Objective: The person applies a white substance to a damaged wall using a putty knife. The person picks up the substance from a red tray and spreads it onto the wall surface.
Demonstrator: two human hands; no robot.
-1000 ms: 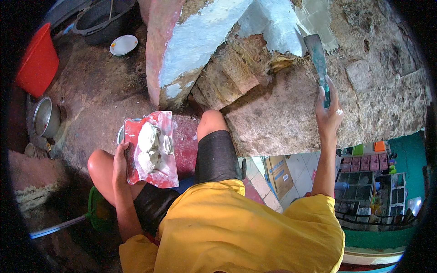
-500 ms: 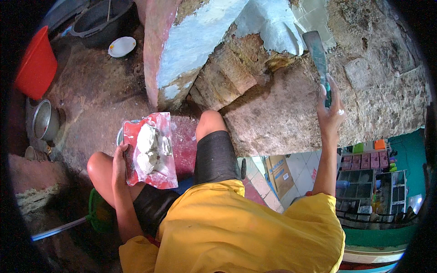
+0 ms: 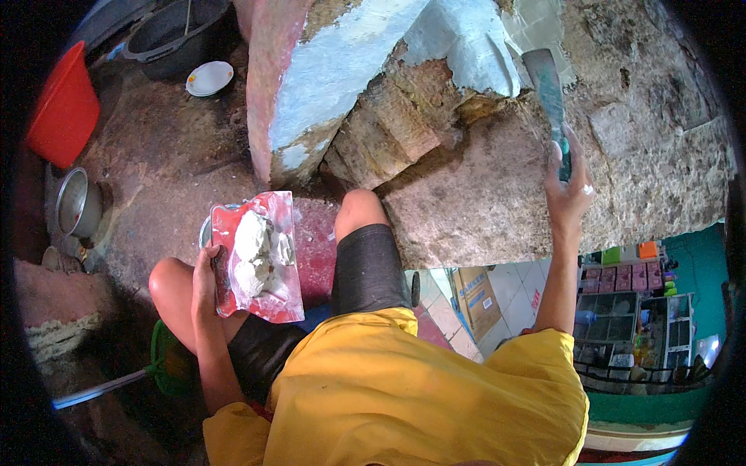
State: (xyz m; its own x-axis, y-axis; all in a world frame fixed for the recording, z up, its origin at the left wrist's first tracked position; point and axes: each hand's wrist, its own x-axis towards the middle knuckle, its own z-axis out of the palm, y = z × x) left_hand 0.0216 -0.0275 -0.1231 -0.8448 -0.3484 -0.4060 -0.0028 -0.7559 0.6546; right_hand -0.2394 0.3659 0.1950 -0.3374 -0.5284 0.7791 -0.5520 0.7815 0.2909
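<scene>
The fingers (image 3: 576, 151) of our right hand (image 3: 569, 200) are closed around the green handle (image 3: 566, 165) of a putty knife (image 3: 546, 84), with the thumb along the handle's left side. A dab of white marks the right side of that hand. The knife's long axis runs from the handle, nearer us, up and slightly left in our view, so the blade's broad end points away from our body. That end is just beside the right edge of a pale blue patch (image 3: 466, 46); we cannot tell whether it touches the rough surface (image 3: 482, 202) behind it.

Our left hand (image 3: 203, 283) grips the left edge of a red board (image 3: 225, 225), its thumb showing there and the other fingers mostly hidden. The board is near our left thigh; its long axis runs toward and away from us, the near end a little to the right. A large mass of white paste (image 3: 252, 252) stretches along it, with 1 smaller lump (image 3: 285, 248) to the right.

Toward the upper left we see 1 red basin (image 3: 66, 105), 1 dark pot (image 3: 175, 39), 1 white plate (image 3: 210, 78) and 1 metal bowl (image 3: 78, 203).
</scene>
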